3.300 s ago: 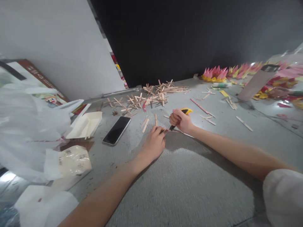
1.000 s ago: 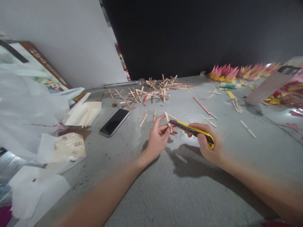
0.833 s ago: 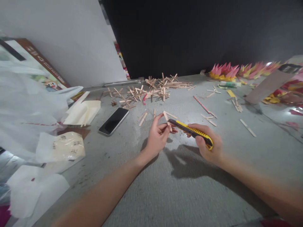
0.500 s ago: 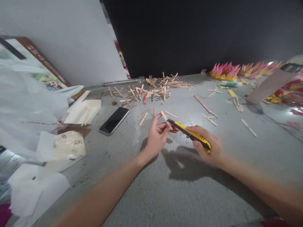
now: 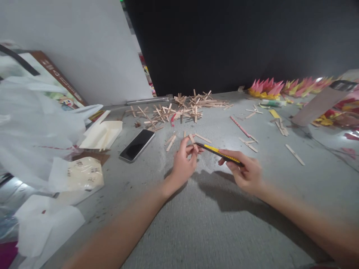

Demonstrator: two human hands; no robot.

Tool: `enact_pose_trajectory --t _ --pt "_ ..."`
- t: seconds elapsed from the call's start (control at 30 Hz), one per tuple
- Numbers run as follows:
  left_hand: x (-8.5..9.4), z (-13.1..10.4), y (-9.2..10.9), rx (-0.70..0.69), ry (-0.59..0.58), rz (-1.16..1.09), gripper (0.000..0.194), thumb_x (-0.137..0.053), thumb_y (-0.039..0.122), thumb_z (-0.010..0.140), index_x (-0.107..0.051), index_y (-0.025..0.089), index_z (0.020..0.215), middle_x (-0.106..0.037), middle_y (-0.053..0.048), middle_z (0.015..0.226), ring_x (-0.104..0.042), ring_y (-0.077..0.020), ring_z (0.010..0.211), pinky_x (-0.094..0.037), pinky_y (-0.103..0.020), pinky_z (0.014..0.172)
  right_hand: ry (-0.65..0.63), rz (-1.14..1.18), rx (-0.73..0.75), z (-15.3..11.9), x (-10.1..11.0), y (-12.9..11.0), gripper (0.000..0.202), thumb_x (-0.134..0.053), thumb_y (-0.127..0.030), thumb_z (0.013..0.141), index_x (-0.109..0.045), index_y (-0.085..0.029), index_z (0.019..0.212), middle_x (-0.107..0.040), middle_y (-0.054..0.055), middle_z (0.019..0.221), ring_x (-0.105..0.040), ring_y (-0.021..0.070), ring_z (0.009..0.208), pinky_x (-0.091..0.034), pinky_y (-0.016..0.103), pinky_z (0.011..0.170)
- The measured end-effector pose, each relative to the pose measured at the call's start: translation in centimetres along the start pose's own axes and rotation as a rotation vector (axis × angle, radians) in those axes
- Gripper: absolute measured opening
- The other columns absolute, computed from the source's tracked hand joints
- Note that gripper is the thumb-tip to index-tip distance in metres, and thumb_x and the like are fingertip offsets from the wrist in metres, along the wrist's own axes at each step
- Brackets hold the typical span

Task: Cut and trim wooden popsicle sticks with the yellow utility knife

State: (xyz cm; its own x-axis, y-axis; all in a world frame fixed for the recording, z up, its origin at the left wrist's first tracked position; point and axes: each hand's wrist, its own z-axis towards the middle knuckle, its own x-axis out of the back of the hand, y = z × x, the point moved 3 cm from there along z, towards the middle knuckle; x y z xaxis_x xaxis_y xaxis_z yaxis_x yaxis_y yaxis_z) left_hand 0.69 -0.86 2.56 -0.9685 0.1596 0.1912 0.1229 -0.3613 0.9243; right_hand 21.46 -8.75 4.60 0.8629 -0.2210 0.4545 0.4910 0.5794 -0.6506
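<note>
Between the fingertips of my left hand (image 5: 185,160) is a wooden craft stick (image 5: 192,139), tilted up above the grey tabletop (image 5: 179,231). My right hand (image 5: 245,170) is wrapped round a yellow and black box cutter (image 5: 217,151) that points left. Its tip lies at the stick, close by my left fingers; whether the blade touches the wood I cannot tell. A few loose craft sticks (image 5: 171,142) lie just beyond my left hand, and a large pile of them (image 5: 196,102) sits further back.
Left of my hands lie a phone (image 5: 137,145), an open paper food box (image 5: 112,130) and a white plastic bag (image 5: 36,130). To the right are a red-striped stick (image 5: 239,126), pink and yellow paper flowers (image 5: 266,87) and a leaning cylinder (image 5: 319,104). A black panel (image 5: 238,45) stands behind.
The box cutter has tipped flatter and rolled, showing less of its yellow side. Both hands hold on in about the same place, and the view has shifted slightly.
</note>
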Motion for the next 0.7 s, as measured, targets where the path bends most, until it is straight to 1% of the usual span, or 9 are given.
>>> enact_pose_trajectory --t 0.07,0.13,0.2,0.3,0.37,0.47,0.53,0.63,0.7 --pt "0.1 0.0 -0.1 -0.004 0.005 0.025 0.038 -0.055 0.038 0.104 -0.049 0.023 0.138 -0.077 -0.007 0.096 -0.078 -0.0234 0.092 -0.061 -0.038 0.085 -0.032 -0.019 -0.007 0.1 -0.1 0.2 0.035 -0.054 -0.020 0.102 -0.062 -0.025 0.135 -0.078 0.006 0.100 -0.073 0.0144 0.072 -0.056 0.024 0.062" --pt "0.1 0.0 -0.3 -0.003 -0.002 0.046 0.036 -0.055 0.038 0.104 -0.050 0.024 0.137 -0.077 -0.008 0.098 -0.078 -0.0237 0.094 -0.060 -0.039 0.087 -0.100 -0.075 0.017 0.3 -0.3 0.3 0.041 -0.053 -0.020 0.102 -0.058 -0.024 0.142 -0.076 0.009 0.104 -0.073 0.0169 0.078 -0.058 0.026 0.067" --pt "0.1 -0.1 -0.3 0.000 -0.008 0.054 0.036 -0.055 0.037 0.104 -0.050 0.023 0.137 -0.077 -0.008 0.099 -0.078 -0.0239 0.095 -0.060 -0.039 0.087 -0.205 -0.132 0.046 0.5 -0.5 0.3 0.051 -0.051 -0.020 0.102 -0.050 -0.025 0.152 -0.075 0.010 0.105 -0.071 0.0188 0.080 -0.059 0.030 0.071" --pt "0.1 -0.2 -0.3 0.012 -0.015 0.068 0.035 -0.055 0.035 0.104 -0.050 0.022 0.136 -0.078 -0.008 0.099 -0.077 -0.0238 0.092 -0.060 -0.039 0.086 -0.336 -0.175 0.038 0.7 -0.7 0.5 0.060 -0.049 -0.020 0.103 -0.038 -0.027 0.162 -0.073 0.011 0.112 -0.069 0.0176 0.075 -0.058 0.030 0.070" --pt "0.0 -0.2 -0.5 0.028 -0.040 0.079 0.034 -0.055 0.034 0.103 -0.051 0.022 0.135 -0.078 -0.008 0.096 -0.077 -0.0236 0.089 -0.061 -0.039 0.084 -0.346 -0.180 0.024 0.8 -0.7 0.6 0.060 -0.051 -0.021 0.102 -0.039 -0.029 0.161 -0.074 0.010 0.113 -0.068 0.0165 0.071 -0.056 0.028 0.066" --pt "-0.2 -0.3 -0.8 0.048 -0.076 0.085 0.034 -0.055 0.031 0.103 -0.051 0.022 0.136 -0.078 -0.008 0.095 -0.078 -0.0235 0.086 -0.062 -0.038 0.081 -0.320 -0.181 0.015 0.8 -0.8 0.6 0.053 -0.052 -0.022 0.102 -0.048 -0.028 0.155 -0.076 0.006 0.095 -0.062 0.0141 0.057 -0.050 0.026 0.056" --pt "-0.3 -0.4 -0.9 0.052 -0.088 0.099 0.034 -0.054 0.029 0.103 -0.052 0.022 0.137 -0.078 -0.009 0.096 -0.078 -0.0233 0.088 -0.062 -0.038 0.081 -0.306 -0.182 0.018 0.7 -1.0 0.6 0.048 -0.051 -0.023 0.102 -0.052 -0.026 0.150 -0.075 0.004 0.087 -0.060 0.0134 0.054 -0.048 0.025 0.055" --pt "-0.2 -0.6 -0.8 0.026 -0.090 0.135 0.033 -0.051 0.026 0.104 -0.053 0.023 0.137 -0.078 -0.008 0.097 -0.077 -0.0220 0.088 -0.062 -0.037 0.082 -0.274 -0.188 0.031 0.6 -1.1 0.4 0.043 -0.050 -0.023 0.102 -0.055 -0.023 0.145 -0.076 0.004 0.086 -0.061 0.0128 0.054 -0.046 0.024 0.055" --pt "-0.1 -0.8 -0.5 -0.021 -0.087 0.159 0.033 -0.050 0.024 0.104 -0.054 0.023 0.136 -0.077 -0.008 0.098 -0.077 -0.0214 0.089 -0.061 -0.036 0.083 -0.260 -0.209 0.055 0.5 -1.0 0.1 0.042 -0.049 -0.021 0.103 -0.055 -0.022 0.144 -0.078 0.006 0.091 -0.061 0.0123 0.052 -0.046 0.025 0.054"
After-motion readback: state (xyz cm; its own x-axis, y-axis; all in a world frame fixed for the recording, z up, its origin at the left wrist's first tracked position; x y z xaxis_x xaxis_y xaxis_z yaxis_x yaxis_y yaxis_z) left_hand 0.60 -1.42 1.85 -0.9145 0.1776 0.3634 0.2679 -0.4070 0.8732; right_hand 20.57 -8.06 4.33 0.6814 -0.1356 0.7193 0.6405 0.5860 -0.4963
